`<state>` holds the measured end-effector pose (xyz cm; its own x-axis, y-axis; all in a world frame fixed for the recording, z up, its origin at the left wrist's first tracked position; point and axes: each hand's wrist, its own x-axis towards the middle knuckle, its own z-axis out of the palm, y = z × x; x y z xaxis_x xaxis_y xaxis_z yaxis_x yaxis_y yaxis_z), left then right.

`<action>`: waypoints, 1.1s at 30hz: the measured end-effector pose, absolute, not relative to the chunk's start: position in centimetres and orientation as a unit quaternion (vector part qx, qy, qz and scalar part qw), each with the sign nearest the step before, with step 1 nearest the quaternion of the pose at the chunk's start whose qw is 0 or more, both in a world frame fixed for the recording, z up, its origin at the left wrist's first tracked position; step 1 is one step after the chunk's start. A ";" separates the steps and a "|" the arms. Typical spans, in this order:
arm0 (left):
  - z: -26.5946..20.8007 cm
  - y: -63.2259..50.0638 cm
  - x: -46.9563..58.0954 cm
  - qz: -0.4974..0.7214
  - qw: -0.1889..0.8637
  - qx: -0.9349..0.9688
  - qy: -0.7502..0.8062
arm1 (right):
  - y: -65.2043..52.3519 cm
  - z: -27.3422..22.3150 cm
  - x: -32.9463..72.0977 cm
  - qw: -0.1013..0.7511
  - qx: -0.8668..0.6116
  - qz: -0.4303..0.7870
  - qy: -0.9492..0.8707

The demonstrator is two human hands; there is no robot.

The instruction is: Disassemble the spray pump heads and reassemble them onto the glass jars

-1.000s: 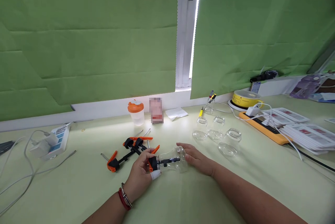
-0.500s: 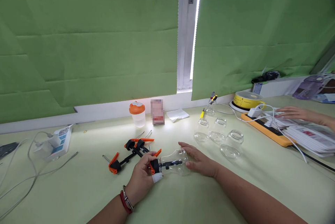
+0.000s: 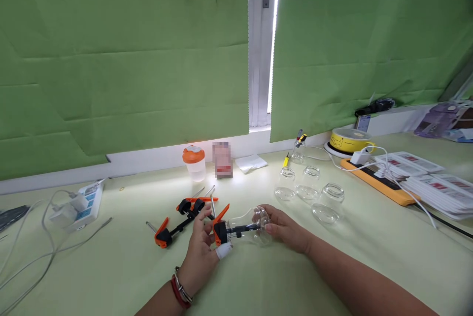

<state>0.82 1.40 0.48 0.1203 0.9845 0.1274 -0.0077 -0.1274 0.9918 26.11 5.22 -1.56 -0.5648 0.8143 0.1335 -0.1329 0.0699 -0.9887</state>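
A clear glass bottle (image 3: 244, 215) lies on its side low over the table, its neck to the left. An oil-sprayer head (image 3: 220, 232), black with an orange lever, sits at the neck, and its dark tube runs inside the glass. My right hand (image 3: 284, 227) is closed around the rounded base end. Beside the sprayer head, my left hand (image 3: 203, 239) is loosely cupped with fingers apart, its white-wrapped thumb close to the head's lower edge. More orange-and-black sprayer heads (image 3: 162, 237) with metal nozzles lie beyond and left of my left hand.
Several clear glass bottles (image 3: 327, 203) stand to the right. Behind are an orange-lidded cup (image 3: 194, 163), a box (image 3: 222, 159) and white paper (image 3: 251, 163). An orange power strip (image 3: 384, 183), white packs (image 3: 439, 193) and cables lie right; a white power strip (image 3: 88, 205) is left.
My right hand has closed around the bottle's base, and the fingers of my left hand have loosened from the sprayer head. Another person's hand has left the white packs at right.
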 end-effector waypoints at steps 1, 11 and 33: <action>0.6 1.4 0.8 0.508 0.504 0.545 0.437 | 5.0 -1.4 26.0 0.391 -0.270 0.633 -0.611; 1.2 1.0 1.0 0.427 0.622 0.449 0.479 | 3.4 -1.3 25.0 0.395 -0.274 0.573 -0.664; 1.6 0.1 2.2 0.397 0.567 0.364 0.624 | 2.7 -2.2 24.5 0.364 -0.262 0.281 -0.849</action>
